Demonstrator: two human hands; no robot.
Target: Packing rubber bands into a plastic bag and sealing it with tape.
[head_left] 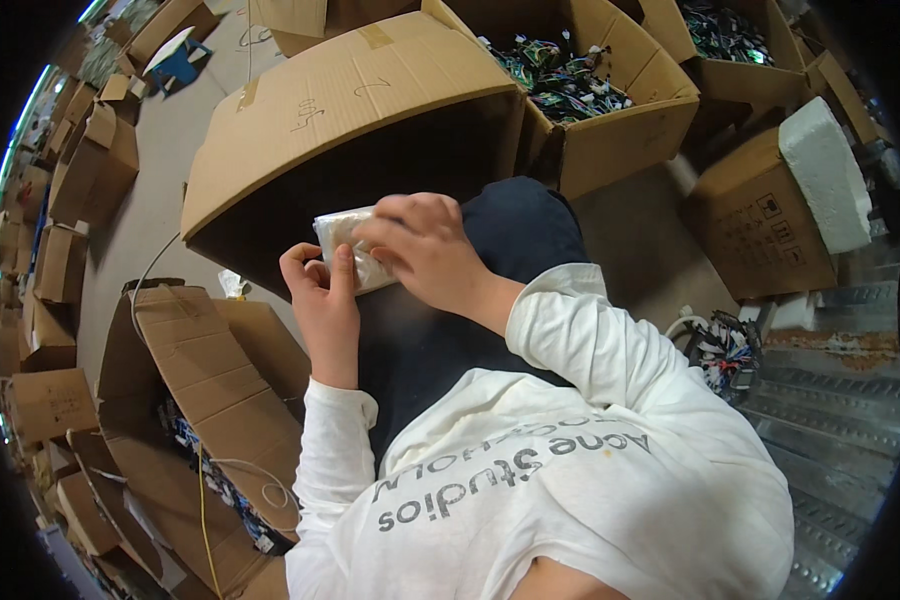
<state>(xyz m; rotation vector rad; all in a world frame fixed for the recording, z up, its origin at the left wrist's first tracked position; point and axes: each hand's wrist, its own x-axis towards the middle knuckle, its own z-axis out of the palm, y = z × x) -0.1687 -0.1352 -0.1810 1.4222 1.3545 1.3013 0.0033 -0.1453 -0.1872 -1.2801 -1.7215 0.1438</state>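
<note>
In front of my lap I hold a whitish, shiny plastic packet (338, 226), flat and folded-looking; what is inside does not show clearly. My left hand (322, 298) grips its lower left side, with the thumb up on its face and the fingers curled. Over the upper right part lies my right hand (432, 250), its fingers curled onto the plastic and a little blurred. Behind the packet gapes the dark opening of a large cardboard box (370, 70).
An open carton (630, 150) at the far right holds tangled coloured cables (560, 80). Left of me stands another open carton (205, 370) with wired parts inside. A box topped with white foam (825, 175) and a ridged metal surface (830, 420) lie to the right.
</note>
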